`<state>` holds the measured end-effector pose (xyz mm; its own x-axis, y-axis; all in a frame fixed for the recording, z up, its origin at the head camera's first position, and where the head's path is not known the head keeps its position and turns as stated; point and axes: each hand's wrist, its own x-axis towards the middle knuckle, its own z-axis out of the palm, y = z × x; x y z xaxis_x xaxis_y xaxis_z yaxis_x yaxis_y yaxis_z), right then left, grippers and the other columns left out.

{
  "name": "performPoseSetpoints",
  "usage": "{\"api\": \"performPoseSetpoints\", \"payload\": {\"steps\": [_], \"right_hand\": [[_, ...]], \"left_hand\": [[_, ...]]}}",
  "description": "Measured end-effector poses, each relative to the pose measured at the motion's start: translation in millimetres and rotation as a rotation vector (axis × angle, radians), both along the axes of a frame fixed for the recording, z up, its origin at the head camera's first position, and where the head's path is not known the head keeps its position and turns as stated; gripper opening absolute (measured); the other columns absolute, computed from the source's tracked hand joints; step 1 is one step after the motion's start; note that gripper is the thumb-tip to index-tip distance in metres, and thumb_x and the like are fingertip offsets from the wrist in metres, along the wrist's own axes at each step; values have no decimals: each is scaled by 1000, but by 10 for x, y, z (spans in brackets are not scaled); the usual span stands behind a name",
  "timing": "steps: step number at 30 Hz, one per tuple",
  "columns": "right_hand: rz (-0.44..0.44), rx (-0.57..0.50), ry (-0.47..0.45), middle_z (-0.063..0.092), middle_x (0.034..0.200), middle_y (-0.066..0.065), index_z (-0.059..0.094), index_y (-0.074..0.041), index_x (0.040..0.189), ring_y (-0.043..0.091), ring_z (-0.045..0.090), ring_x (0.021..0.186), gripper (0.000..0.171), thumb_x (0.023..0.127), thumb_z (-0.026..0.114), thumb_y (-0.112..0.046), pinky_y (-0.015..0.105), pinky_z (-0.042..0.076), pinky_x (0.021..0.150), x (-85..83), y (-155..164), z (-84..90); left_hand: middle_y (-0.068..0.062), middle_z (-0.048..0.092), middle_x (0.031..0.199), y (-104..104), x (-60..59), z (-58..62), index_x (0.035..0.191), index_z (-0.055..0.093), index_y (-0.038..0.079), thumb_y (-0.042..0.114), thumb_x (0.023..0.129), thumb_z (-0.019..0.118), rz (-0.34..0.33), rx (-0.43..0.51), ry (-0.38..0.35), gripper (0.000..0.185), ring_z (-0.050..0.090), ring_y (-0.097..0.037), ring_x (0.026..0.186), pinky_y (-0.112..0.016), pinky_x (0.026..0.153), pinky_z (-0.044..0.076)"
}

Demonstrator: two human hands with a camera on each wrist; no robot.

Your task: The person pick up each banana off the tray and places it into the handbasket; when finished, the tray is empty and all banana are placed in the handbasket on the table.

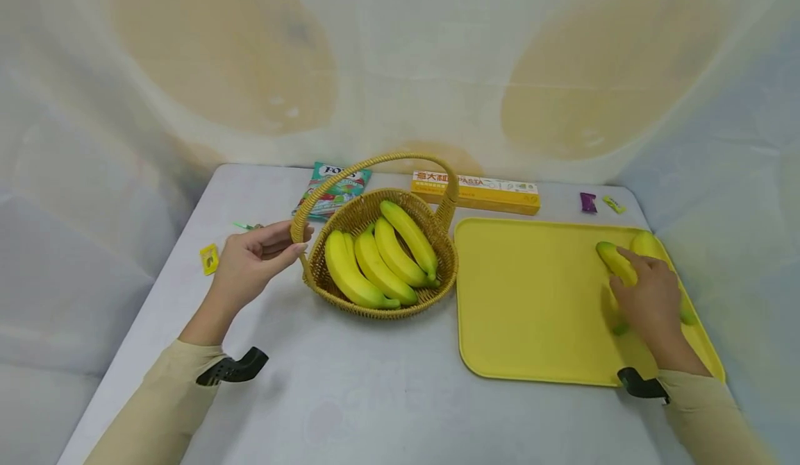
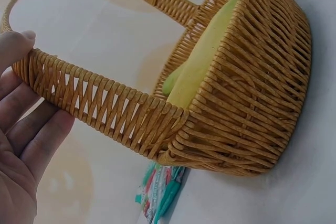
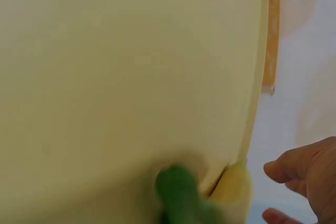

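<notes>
Grips banana point(image 1: 618, 266) in right hand point(image 1: 653, 305), well right of wicker basket point(image 1: 375, 311) pinched at the handle point(image 2: 113, 104) by left hand point(image 1: 248, 259).

Counted: one basket point(image 2: 247, 98), one tray point(image 1: 525, 298), one box point(image 1: 475, 191), one bag point(image 1: 347, 191); sweets point(image 1: 588, 203), at least three; bananas point(image 1: 409, 232), at least four basketed, at least two beyond.

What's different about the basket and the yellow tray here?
The basket is woven and deep, with a tall arched handle; the tray is flat and smooth, with a low rim. The basket is rounded, while the tray is a rectangle with rounded corners. The left hand grips the basket's handle; the right hand is over the tray. Both are yellowish and have yellow fruit in them.
</notes>
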<state>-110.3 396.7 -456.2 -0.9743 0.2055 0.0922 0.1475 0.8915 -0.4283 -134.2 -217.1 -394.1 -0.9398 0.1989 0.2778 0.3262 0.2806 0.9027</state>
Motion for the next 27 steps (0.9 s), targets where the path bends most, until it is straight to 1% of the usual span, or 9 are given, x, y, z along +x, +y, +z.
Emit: {"api": "performPoseSetpoints", "payload": {"steps": [2,5,10,13,15,19,21,24,27], "right_hand": [[-47,12,-46,38,135,45,43,4,150,63,36,121,57,98,60,-14,75,35,94,22,109,-20],[-75,32,-119,37,133,45,43,8,147,62,38,119,58,97,60,-16,74,40,92,40,206,-36],[-68,68,-188,43,126,43,44,8,144,57,46,108,60,96,63,-22,66,47,79,37,235,-30],[-47,75,-196,48,123,42,45,6,145,54,50,103,62,96,64,-26,61,48,73,26,227,-32],[-39,66,-206,49,125,40,45,5,146,54,50,104,62,97,65,-28,60,48,73,34,204,-29],[41,37,-209,50,130,37,46,2,147,51,53,105,62,98,66,-29,58,50,74,28,49,-3],[102,28,-203,49,132,36,47,0,148,50,56,104,61,98,67,-29,57,52,74,36,-74,42],[209,24,-161,51,131,33,50,-3,147,48,61,102,59,98,69,-28,57,55,74,53,-298,151],[302,-9,-129,53,132,29,52,-7,147,49,62,105,56,98,70,-27,59,57,76,70,-558,318]], "left_hand": [[-13,74,117,4,-3,-4,127,71,4,12,95,74,-3,2,-3,34,72,-11,104,-24,87,59],[-12,74,117,6,-5,-7,127,71,3,13,95,75,-1,0,-6,34,72,-11,104,-24,87,59],[-12,74,117,4,2,-3,128,70,4,14,95,75,4,-7,-13,35,72,-10,105,-23,88,58],[-13,74,117,2,5,-6,128,70,4,13,95,74,7,-7,-10,34,72,-9,104,-23,87,59],[-14,74,117,10,3,-10,128,70,4,12,95,74,6,-7,-7,34,72,-9,104,-23,86,59],[-13,74,117,5,5,-11,128,70,4,12,95,74,7,-13,-4,34,72,-9,104,-23,86,59],[-13,74,117,7,0,-12,128,70,4,12,95,74,4,-15,-2,34,72,-9,105,-23,87,59],[-13,74,117,7,-4,-13,128,71,4,11,95,74,1,-12,-1,34,72,-9,105,-23,87,59],[-13,74,118,3,-4,-11,128,70,3,11,95,74,2,-10,3,34,72,-9,105,-23,87,58]]}}
